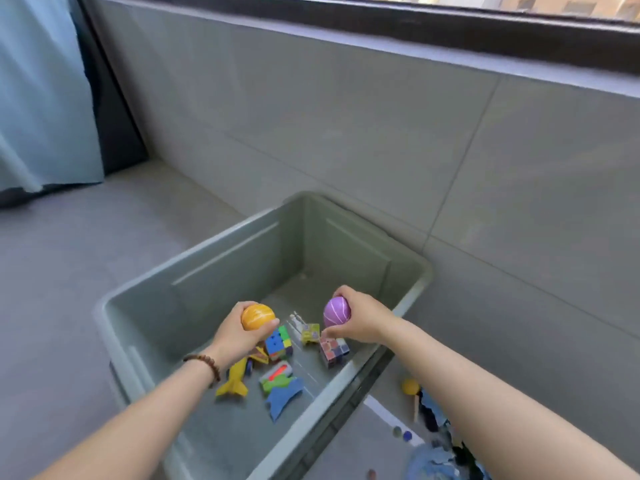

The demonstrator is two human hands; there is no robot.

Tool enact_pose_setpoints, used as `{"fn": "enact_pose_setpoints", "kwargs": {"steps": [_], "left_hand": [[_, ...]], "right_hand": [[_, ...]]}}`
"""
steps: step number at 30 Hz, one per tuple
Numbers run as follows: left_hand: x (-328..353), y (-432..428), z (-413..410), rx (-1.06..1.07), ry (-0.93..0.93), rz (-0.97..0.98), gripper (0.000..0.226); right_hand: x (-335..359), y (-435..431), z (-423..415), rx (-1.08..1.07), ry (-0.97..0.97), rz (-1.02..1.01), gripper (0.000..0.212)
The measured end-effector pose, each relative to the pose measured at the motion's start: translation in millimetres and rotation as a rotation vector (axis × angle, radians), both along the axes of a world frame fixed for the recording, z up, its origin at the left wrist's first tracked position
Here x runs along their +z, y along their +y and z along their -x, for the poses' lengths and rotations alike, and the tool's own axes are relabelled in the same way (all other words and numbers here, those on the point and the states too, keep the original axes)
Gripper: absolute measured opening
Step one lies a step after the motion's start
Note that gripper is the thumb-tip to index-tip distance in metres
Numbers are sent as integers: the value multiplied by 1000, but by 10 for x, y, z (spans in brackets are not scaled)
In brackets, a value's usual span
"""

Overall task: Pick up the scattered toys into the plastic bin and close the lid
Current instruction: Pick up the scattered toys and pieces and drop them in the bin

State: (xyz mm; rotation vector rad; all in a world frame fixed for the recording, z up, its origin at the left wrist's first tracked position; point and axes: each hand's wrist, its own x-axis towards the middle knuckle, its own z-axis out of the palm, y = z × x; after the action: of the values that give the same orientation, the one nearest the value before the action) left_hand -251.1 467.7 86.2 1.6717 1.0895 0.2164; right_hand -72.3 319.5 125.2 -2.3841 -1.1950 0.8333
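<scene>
Now both hands hang inside the open plastic bin (221,271), each with a ball. Toward 9 o'clock of the bin's middle, the left hand (232,336), a bead bracelet (204,363) on its wrist, wraps fingers and thumb round an orange ball (258,317), clamped firmly on it. Below it and toward 3 o'clock, a yellow rocket toy (235,381), a bright puzzle cube (278,342) and a green and red toy (277,377) lie on the bin floor. A blue piece (284,398) sits just beside the green and red toy at 6 o'clock, and farther right are a small yellow-green cube (310,332) and a pale puzzle cube (333,351). Toward 3 o'clock the right hand (365,322) holds a purple ball (336,311) with white stripes, curled fingers above and thumb below, tight on it.

What the coming move turns on is that both balls are already within the bin's walls, so its floor lies straight down from each grip. Being round, neither ball has a long axis to line up, and simply letting go should do. They may roll against the cubes, but the walls look tall enough to keep them in.

Outside, at 4 o'clock from the bin, a yellow ball on a stick (411,386), small marbles (401,434) and a blue and dark heap (431,460) lie on the floor. The right hand is the nearer one to these. No lid shows.
</scene>
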Motion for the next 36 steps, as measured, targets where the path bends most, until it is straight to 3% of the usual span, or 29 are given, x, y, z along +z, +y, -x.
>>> {"fn": "enact_pose_setpoints", "kwargs": {"steps": [3,7,13,17,22,27,30,33,36], "left_hand": [[-212,266,121,-14,49,-89,58],[-325,423,58,38,42,-95,58],[-288,407,-30,38,46,-157,56],[-50,201,-246,-111,-16,-240,52],[180,-314,-799,-367,-37,-519,50],[201,-1014,-1405,-602,-126,-753,56],[115,-1405,-1700,-765,-129,-857,56],[-41,-1727,-1901,-900,-83,-881,53],[-328,-1913,-1981,-964,41,-750,52]], "right_hand": [[-243,326,40,98,-79,218,63],[-485,437,20,-105,-82,0,70],[-328,259,-165,-209,-131,-179,54],[-101,-126,-379,-223,-176,-265,52],[-29,-1030,-731,-371,-148,-323,52],[-345,-2024,-1024,-495,-122,-172,52],[-630,-2463,-1103,-584,-8,-100,52],[-938,-2741,-1133,-625,112,-76,54],[-1274,-2895,-1133,-640,211,-70,56]]}}
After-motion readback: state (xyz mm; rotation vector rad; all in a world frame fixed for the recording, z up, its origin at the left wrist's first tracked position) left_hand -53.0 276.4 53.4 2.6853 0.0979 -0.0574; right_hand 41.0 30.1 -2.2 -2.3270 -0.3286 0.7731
